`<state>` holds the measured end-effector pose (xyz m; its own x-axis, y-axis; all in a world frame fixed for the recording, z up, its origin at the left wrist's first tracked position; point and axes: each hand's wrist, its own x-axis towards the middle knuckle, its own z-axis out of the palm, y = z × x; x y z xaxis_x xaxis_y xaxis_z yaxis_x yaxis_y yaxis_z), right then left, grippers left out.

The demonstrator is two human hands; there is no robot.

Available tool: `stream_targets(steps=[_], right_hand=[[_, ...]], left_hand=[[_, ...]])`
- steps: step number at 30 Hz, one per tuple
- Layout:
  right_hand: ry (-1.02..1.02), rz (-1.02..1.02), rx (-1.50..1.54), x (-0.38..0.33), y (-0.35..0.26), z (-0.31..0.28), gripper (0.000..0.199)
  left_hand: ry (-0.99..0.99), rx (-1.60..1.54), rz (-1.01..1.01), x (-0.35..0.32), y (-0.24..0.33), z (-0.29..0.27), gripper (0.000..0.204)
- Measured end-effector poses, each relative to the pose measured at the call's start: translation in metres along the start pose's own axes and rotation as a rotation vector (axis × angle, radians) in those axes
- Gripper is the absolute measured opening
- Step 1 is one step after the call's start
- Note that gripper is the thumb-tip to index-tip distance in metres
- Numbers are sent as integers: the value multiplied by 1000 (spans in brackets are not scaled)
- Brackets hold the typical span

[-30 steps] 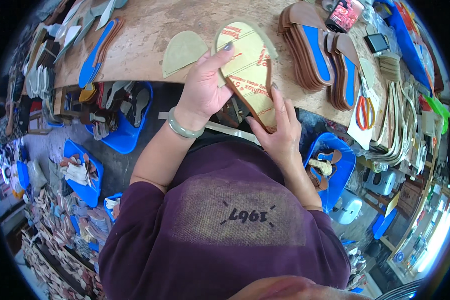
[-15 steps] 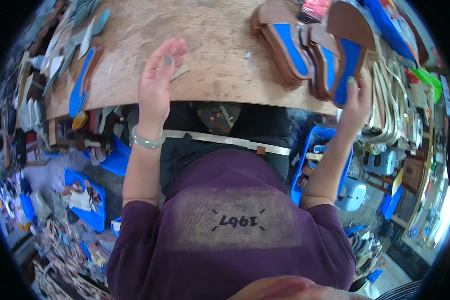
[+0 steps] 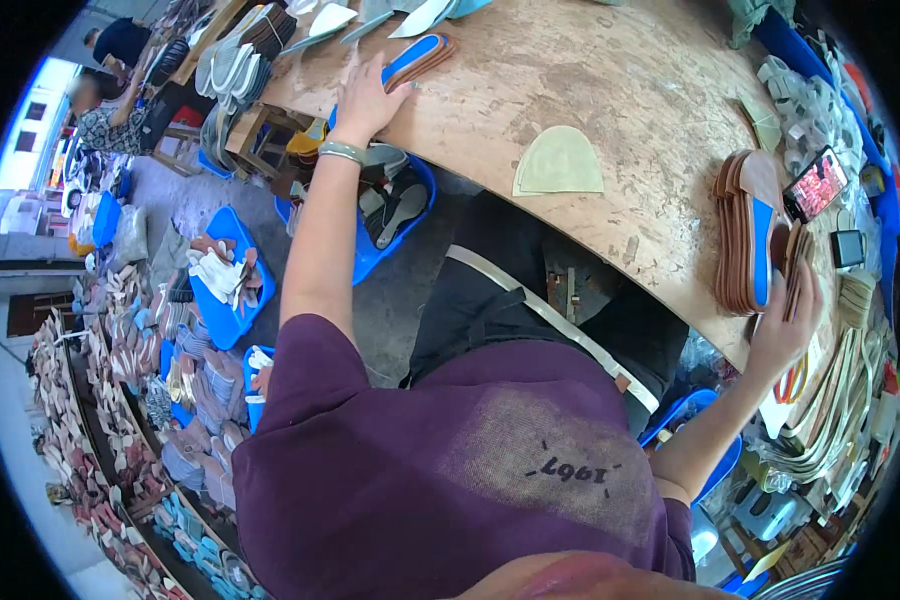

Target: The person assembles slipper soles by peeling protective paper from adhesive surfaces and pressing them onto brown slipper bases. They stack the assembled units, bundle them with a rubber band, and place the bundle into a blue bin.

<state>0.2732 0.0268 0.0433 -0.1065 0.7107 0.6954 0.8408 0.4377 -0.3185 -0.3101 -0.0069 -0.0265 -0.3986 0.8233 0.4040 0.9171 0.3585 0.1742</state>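
At the table's left end, my left hand (image 3: pixel 364 108) straddles one end of a small stack of brown insoles with blue tops (image 3: pixel 420 58). Its thumb lies along the near side and its fingers along the other; the palm hides that end. At the right edge, my right hand (image 3: pixel 785 325) is closed round a thin bundle of brown insoles (image 3: pixel 796 258). Beside it stands a taller stack of brown insoles with a blue strip and brown upper flap (image 3: pixel 745 235). Pale yellow-green half-oval pieces (image 3: pixel 560 160) lie on the table between my hands.
A phone (image 3: pixel 818 183) leans behind the right stack, near clear plastic bags (image 3: pixel 800 110). Grey and teal cut pieces (image 3: pixel 425 18) lie at the far left. Blue bins (image 3: pixel 228 310) stand on the floor left. Cream strips hang (image 3: pixel 830 410) at right. Other people are far left.
The view has swung left. My left hand has gone from over the table to the small left stack. My right hand has brought its brown, blue-topped insole down beside the right stacks.
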Motion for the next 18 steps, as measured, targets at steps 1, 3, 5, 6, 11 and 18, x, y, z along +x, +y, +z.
stream_targets(steps=[1, 3, 5, 6, 11, 18], right_hand=[[4, -40, 32, 3, -16, 2, 33], [-15, -91, 85, 4, -43, 11, 30], [-29, -109, 160, 5, -68, 12, 29], [-57, -117, 212, 5, -79, 14, 30], [-227, -188, 398, -2, -107, 46, 31], [-261, -299, 540, 4, -136, 73, 49]], left_hand=[[-40, -28, 32, 8, 0, -2, 67], [-125, -63, 83, 14, -7, -8, 64], [-115, -47, 180, 19, -9, -8, 61], [-109, -39, 230, 21, -9, -8, 59], [-165, 63, 336, 37, -10, -13, 56], [-152, 127, 574, 37, 67, -42, 55]])
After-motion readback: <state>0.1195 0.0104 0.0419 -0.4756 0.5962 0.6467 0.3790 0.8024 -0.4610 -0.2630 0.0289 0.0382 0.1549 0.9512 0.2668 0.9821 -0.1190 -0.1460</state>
